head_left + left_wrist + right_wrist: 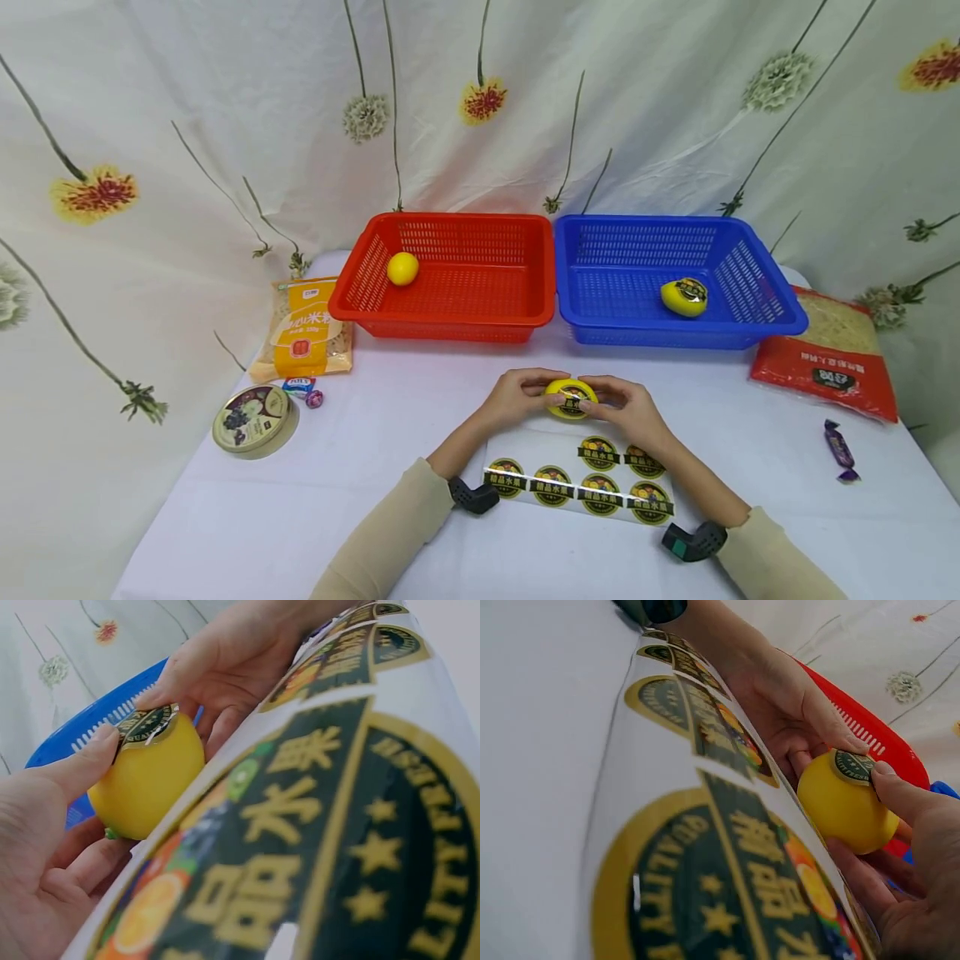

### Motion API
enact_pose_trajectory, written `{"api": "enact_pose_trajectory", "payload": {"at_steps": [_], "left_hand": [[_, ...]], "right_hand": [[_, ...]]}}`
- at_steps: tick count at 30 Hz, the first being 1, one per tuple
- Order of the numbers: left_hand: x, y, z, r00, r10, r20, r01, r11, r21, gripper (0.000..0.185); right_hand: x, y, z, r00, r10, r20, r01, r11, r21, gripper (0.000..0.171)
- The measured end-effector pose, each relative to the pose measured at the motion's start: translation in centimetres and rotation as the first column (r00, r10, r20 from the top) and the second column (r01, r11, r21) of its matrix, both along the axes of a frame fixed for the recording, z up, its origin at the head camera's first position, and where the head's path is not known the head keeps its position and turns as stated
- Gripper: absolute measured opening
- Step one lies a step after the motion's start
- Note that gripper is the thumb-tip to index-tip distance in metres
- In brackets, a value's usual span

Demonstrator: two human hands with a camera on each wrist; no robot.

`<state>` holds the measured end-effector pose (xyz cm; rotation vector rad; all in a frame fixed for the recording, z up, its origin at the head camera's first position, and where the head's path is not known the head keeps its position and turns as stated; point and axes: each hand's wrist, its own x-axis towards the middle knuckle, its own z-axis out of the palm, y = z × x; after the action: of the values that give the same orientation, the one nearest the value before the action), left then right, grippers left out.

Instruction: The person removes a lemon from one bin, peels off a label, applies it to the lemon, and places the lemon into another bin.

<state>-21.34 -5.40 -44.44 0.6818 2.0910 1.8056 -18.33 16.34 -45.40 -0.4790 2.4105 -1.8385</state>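
Presently, left hand (517,398) and right hand (626,408) both gripped the yellow fruit (570,397), pressing its sticker (146,724) down; placement in a basket (675,275) likely followed.

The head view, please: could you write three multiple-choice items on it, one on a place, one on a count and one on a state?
1. Where does the unlabelled lemon lie?
A. red basket
B. blue basket
C. round tin

2. How many stickers remain on the sticker sheet?
A. three
B. seven
C. ten

3. How is the lemon above the sheet held?
A. by the left hand alone
B. by both hands
C. by neither hand

Answers:
1 A: the plain lemon sits in the red basket.
2 B: seven show on the sticker sheet.
3 B: the left hand and right hand grip the held lemon.
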Motion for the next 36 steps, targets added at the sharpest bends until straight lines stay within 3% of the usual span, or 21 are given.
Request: {"api": "enact_pose_trajectory", "payload": {"at_steps": [7,13,15,19,21,23,26,27,30,36], "left_hand": [[-0.2,-0.3,0.1,0.999,-0.043,0.013,0.043,0.999,-0.016,0.037],[-1.5,-0.4,-2.5,0.996,-0.087,0.014,0.087,0.996,0.01,0.037],[-1.8,-0.6,-3.2,0.995,-0.103,-0.009,0.103,0.995,0.004,0.037],[-1.9,-0.8,-3.9,0.981,-0.154,-0.117,0.153,0.988,-0.012,0.039],[-1.7,-0.7,-3.9,0.957,-0.159,-0.242,0.145,0.987,-0.071,0.041],[-1.4,-0.4,-3.8,0.914,-0.151,-0.378,0.107,0.985,-0.135,0.044],[-1.1,0.1,-3.5,0.811,-0.126,-0.571,-0.005,0.975,-0.222,0.044],[-1.0,0.2,-3.5,0.789,-0.123,-0.601,-0.022,0.973,-0.228,0.043],[-0.8,0.4,-3.4,0.757,-0.115,-0.644,-0.053,0.971,-0.235,0.04],[-1.0,0.6,-3.3,0.723,-0.122,-0.68,-0.083,0.962,-0.26,0.039]], "right_hand": [[-1.4,1.1,-2.2,0.999,0.037,0.012,-0.036,0.999,-0.016,0.041],[-1.2,1.3,-1.4,0.995,0.095,-0.005,-0.095,0.994,-0.049,0.04],[-0.9,1.2,-0.8,0.995,0.102,0.002,-0.102,0.993,-0.053,0.04],[-1.2,1.4,-1.8,0.993,0.114,0.012,-0.113,0.989,-0.101,0.042],[-1.5,1.5,-2.7,0.992,0.127,0.021,-0.123,0.982,-0.143,0.042],[-1.7,1.6,-3.2,0.99,0.139,0.027,-0.132,0.975,-0.177,0.042],[-1.7,1.6,-3.2,0.988,0.149,0.034,-0.139,0.968,-0.209,0.041],[-1.7,1.5,-3.1,0.988,0.15,0.037,-0.139,0.966,-0.217,0.041],[-1.6,1.5,-3.0,0.988,0.148,0.035,-0.137,0.967,-0.213,0.042],[-1.8,2.1,-2.9,0.978,0.203,0.046,-0.189,0.961,-0.204,0.044]]}}
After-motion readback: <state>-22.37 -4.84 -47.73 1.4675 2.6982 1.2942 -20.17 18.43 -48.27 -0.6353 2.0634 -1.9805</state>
